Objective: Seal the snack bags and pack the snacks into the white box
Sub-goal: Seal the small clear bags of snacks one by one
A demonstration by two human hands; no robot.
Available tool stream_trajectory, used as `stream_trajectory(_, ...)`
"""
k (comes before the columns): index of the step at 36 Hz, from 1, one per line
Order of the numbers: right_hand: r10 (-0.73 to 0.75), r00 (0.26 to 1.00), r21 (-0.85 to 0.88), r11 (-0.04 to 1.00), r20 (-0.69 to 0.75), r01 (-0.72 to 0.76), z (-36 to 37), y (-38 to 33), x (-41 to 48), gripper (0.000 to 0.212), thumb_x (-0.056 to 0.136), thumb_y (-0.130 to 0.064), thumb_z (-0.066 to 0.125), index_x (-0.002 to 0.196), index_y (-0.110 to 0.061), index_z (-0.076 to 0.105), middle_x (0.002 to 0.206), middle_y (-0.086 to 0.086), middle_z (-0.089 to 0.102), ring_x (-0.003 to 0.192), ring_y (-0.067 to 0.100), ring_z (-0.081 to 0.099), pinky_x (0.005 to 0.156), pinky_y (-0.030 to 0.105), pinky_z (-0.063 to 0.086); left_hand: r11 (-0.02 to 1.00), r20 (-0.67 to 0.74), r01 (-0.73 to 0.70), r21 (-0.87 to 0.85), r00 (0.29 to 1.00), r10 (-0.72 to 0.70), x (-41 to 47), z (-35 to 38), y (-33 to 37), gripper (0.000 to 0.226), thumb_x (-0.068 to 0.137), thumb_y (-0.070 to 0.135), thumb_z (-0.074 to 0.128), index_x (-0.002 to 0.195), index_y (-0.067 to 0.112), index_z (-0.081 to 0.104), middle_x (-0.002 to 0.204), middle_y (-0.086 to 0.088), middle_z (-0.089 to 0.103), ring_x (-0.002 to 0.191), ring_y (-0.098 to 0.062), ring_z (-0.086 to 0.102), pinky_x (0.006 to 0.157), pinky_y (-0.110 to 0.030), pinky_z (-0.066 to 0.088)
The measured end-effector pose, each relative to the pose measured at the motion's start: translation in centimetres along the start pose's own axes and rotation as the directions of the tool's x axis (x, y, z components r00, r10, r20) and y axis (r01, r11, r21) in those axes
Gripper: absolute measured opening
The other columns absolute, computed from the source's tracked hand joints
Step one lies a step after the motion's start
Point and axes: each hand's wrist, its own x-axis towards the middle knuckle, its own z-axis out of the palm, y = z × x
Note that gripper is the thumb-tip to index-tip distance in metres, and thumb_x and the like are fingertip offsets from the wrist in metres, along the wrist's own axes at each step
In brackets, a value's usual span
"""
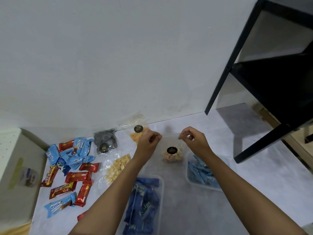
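I am holding up a small clear snack bag (172, 154) over the far middle of the counter (254, 175). My left hand (149, 141) and right hand (193, 139) are each pinching a top corner. I think I am sealing it now. Next I should be pressing along the top strip. Other bags (116, 167) and candy bars (76, 177) are lying at the left, and two clear tubs (189, 167) are sitting close by, but nothing is blocking me.

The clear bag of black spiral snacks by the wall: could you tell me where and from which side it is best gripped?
Grip the clear bag of black spiral snacks by its empty upper edge near the wall, coming from above; the contents fill the lower part.
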Motion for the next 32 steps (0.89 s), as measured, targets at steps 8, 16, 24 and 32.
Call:
stream_trajectory(8,0.000,0.999,-0.137,0.991,0.041,0.006,0.0,-0.2,0.2,0.017,0.085,-0.014,0.059,0.072,-0.025,0.059,0.073,-0.011,0.069,0.059,0.004,0.047,0.065,0.034,0.044,0.999,-0.041,-0.037,0.027,0.998,0.038,-0.2,0.7,0.1,0.008,0.086,0.001,0.057,0.080,0.002,0.062,0.075,0.000,0.046,0.067,-0.005,0.043,0.062,-0.009,0.035)
stream_trajectory(16,-0.069,0.996,-0.357,0.930,0.055,0.084,0.4,-1.1,0.2,0.015,0.088,-0.020,0.056,0.074,-0.026,0.058,0.074,-0.014,0.062,0.072,0.003,0.041,0.088,0.038,0.033,0.997,-0.048,-0.052,0.053,0.997,0.055,-0.2,0.8,0.1,0.011,0.084,-0.005,0.056,0.076,-0.002,0.061,0.073,0.011,0.043,0.070,0.006,0.047,0.065,-0.006,0.035)
stream_trajectory(24,-0.031,0.997,-0.429,0.901,0.069,0.058,0.6,-2.1,-0.2,0.008,0.086,-0.035,0.058,0.085,-0.028,0.061,0.086,-0.015,0.062,0.090,0.009,0.049,0.084,0.034,0.023,1.000,0.020,-0.008,0.024,1.000,0.007,-0.5,0.4,0.0,0.015,0.088,-0.001,0.054,0.077,0.006,0.060,0.075,0.010,0.045,0.071,0.004,0.047,0.068,-0.009,0.036)
stream_trajectory(32,-0.043,0.994,-0.484,0.871,0.099,0.086,0.7,-2.9,0.1,0.008,0.087,-0.033,0.055,0.086,-0.028,0.062,0.085,-0.015,0.061,0.089,0.009,0.049,0.079,0.035,0.022,0.998,0.060,-0.009,0.056,0.998,0.005,-0.4,-0.4,0.5,0.012,0.089,0.008,0.056,0.080,0.005,0.063,0.076,-0.004,0.049,0.071,-0.009,0.045,0.066,-0.010,0.034)
